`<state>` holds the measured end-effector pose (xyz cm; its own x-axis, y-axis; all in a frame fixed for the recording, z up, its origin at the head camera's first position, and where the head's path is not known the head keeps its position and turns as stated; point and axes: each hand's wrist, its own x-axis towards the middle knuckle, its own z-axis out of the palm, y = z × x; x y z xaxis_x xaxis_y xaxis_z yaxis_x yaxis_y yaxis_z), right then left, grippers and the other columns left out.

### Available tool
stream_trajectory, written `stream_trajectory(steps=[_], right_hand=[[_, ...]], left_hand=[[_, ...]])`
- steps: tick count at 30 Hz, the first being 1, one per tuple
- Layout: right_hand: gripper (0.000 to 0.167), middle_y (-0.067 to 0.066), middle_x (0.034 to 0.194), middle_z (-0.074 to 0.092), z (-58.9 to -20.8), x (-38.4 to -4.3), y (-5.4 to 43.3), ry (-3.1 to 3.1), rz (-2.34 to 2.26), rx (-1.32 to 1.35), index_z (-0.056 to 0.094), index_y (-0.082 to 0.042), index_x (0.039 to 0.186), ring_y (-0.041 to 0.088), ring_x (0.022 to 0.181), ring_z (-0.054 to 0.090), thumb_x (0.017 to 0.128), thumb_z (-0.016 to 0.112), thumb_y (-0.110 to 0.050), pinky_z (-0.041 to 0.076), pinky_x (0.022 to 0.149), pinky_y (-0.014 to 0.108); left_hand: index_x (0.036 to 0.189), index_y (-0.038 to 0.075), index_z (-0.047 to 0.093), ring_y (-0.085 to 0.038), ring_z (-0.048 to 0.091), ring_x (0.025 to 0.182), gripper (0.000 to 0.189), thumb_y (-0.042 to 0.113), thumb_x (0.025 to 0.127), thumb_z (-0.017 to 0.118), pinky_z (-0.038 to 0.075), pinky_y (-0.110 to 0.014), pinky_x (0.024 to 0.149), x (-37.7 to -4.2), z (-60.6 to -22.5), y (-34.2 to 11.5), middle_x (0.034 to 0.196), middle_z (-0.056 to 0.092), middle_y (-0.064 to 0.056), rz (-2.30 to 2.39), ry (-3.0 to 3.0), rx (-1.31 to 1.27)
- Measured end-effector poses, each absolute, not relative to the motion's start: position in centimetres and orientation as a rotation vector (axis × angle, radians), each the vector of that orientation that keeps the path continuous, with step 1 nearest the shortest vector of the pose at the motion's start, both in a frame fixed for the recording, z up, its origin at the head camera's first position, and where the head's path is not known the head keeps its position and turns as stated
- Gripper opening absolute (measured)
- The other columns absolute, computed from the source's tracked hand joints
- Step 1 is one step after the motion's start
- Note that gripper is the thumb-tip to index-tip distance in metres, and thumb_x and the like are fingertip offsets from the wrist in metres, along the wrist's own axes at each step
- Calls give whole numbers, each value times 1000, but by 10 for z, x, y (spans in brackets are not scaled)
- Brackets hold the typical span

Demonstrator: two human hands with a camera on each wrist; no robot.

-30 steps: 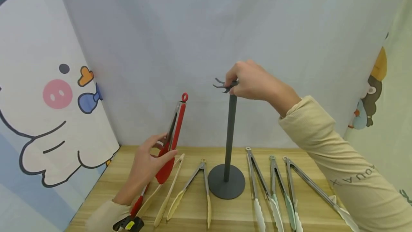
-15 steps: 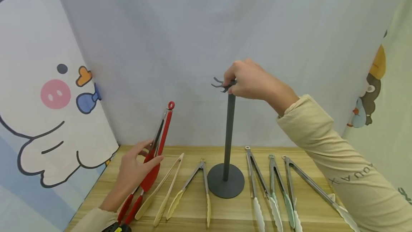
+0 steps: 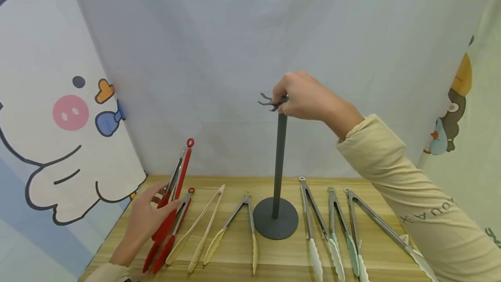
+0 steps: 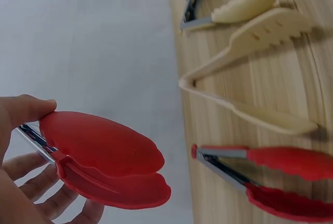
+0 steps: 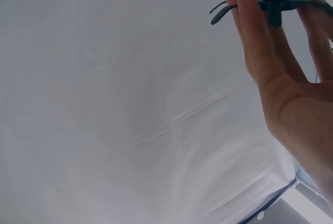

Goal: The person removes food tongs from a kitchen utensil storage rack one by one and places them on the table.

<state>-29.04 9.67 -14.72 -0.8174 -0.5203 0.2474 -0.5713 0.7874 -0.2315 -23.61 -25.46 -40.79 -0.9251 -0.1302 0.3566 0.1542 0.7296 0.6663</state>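
Note:
At the left of the head view my left hand [image 3: 142,219] grips a pair of red-headed tongs [image 3: 183,171]. The ring end points up and the red scalloped heads [image 4: 101,143] point down, close together. Just behind them a second pair of red tongs [image 3: 164,253] lies spread on the table, partly covered by the held pair. My right hand [image 3: 307,97] pinches the hooked top [image 3: 267,100] of a dark grey stand [image 3: 280,156]. In the right wrist view, fingers [image 5: 255,37] curl up around the hooks, which spread out below the post.
Beige tongs [image 3: 201,234] and yellow-tipped tongs [image 3: 250,219] lie spread on the wooden table [image 3: 270,269] left of the stand's round base [image 3: 260,221]. To its right lie white-tipped tongs [image 3: 308,219], mint-tipped tongs [image 3: 352,258] and a wide-spread pair [image 3: 379,221]. A pale cloth hangs behind.
My left hand has moved left and down with the red tongs, from near the stand to over the second red pair. My right hand has stayed on the stand's top.

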Motion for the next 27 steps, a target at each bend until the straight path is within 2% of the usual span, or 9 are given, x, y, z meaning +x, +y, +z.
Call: stream_trajectory(steps=[4, 11, 16, 22, 27], right_hand=[[17, 13, 99, 68, -148, -291, 98, -2803, 445, 869, 74, -2, 92, 26, 89, 58, 81, 63, 3, 46, 71, 37], [17, 11, 100, 68, -148, -290, 98, -2813, 443, 860, 74, -4, 92, 24, 88, 57, 82, 62, 2, 45, 70, 36], [18, 12, 100, 67, -148, -290, 99, -2815, 436, 856, 74, -3, 93, 25, 89, 57, 82, 61, 3, 46, 70, 36], [18, 13, 100, 67, -148, -291, 100, -2812, 427, 855, 74, -2, 93, 26, 89, 58, 82, 62, 3, 47, 72, 37], [19, 12, 99, 67, -148, -289, 99, -2819, 430, 837, 74, -3, 93, 25, 88, 57, 82, 61, 3, 46, 71, 36]], left_hand=[[125, 6, 59, -27, 55, 84, 54, 33, 81, 74, 44, -33, 62, -236, -413, -269, 101, 60, -12, -980, -2588, 34], [129, 5, 54, -27, 58, 86, 63, 42, 81, 72, 42, -32, 51, -234, -425, -295, 107, 59, -13, -865, -2708, 226], [131, 2, 52, -25, 56, 79, 67, 44, 81, 70, 41, -32, 50, -235, -437, -311, 108, 58, -16, -820, -2773, 322], [129, -4, 51, -30, 58, 82, 68, 42, 81, 69, 46, -40, 53, -239, -452, -328, 105, 59, -20, -757, -2861, 396], [129, -6, 48, -34, 58, 87, 71, 41, 81, 68, 46, -51, 62, -242, -466, -342, 107, 57, -26, -766, -2948, 485]])
